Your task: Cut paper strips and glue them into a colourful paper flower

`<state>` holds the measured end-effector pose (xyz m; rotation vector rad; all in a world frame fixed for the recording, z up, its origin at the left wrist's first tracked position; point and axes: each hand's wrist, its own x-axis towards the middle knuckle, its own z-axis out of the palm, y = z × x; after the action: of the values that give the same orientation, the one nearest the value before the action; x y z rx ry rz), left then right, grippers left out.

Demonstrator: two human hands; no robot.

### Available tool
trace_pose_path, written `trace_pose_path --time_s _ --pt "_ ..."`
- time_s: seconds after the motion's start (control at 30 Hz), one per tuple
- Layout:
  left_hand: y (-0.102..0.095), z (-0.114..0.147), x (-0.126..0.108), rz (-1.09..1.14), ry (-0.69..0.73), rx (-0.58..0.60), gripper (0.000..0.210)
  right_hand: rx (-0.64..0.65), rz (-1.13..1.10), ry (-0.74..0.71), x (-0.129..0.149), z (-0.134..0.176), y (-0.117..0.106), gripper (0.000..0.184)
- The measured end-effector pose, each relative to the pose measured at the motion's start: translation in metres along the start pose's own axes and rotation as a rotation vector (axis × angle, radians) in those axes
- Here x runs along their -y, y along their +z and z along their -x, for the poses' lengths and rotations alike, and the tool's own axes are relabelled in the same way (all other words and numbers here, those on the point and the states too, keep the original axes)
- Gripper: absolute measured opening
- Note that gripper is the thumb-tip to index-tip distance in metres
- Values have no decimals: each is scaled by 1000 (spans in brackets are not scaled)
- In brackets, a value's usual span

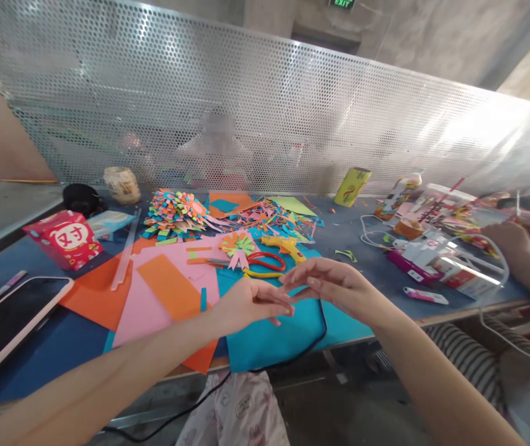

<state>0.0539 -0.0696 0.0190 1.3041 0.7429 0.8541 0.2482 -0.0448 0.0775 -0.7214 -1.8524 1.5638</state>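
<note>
My left hand point(250, 303) and my right hand point(334, 286) meet above a blue sheet of paper point(265, 341), fingertips touching or nearly so. The left fingers are loosely stretched out. Those of the right are apart and gently bent, and no object shows in either hand. Just beyond them lie scissors point(267, 262) with red and yellow handles and a yellow glue gun point(287, 246). A green and orange paper flower point(237, 244) with pink ribbon tails rests on pink paper point(146, 316), beside an orange strip point(167, 288).
A pile of fringed paper flowers point(176, 217) and paper scraps point(269, 217) lie farther back, before a perforated metal screen point(265, 111). A phone point(8, 328), red box point(67, 240) and glue sticks point(126, 251) are left. A black cord point(323, 328) crosses the edge. Another person's hands point(511, 241) work at right.
</note>
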Motion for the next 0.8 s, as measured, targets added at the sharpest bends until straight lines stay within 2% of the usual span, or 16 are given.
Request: trace_pose_path --time_s 0.17,0.23,0.4,0.53,0.7,0.8 --pt "-8 3 -12 73 14 -232 38 -25 -33 -6 -9 -1 -7 21" --pt "-10 3 -13 110 33 -287 43 -32 -42 -4 -12 -1 -7 20" --pt "-9 -2 -7 175 78 -272 48 -52 -93 -28 -15 -2 0 19" --pt "-9 -4 -7 221 107 -323 45 -65 -133 -86 -19 -6 10 21" --pt "-7 -5 -9 343 168 -362 41 -21 -222 -236 -31 -14 30 25" --pt "-9 -6 -9 407 168 -425 39 -14 -142 -340 -38 -17 43 28"
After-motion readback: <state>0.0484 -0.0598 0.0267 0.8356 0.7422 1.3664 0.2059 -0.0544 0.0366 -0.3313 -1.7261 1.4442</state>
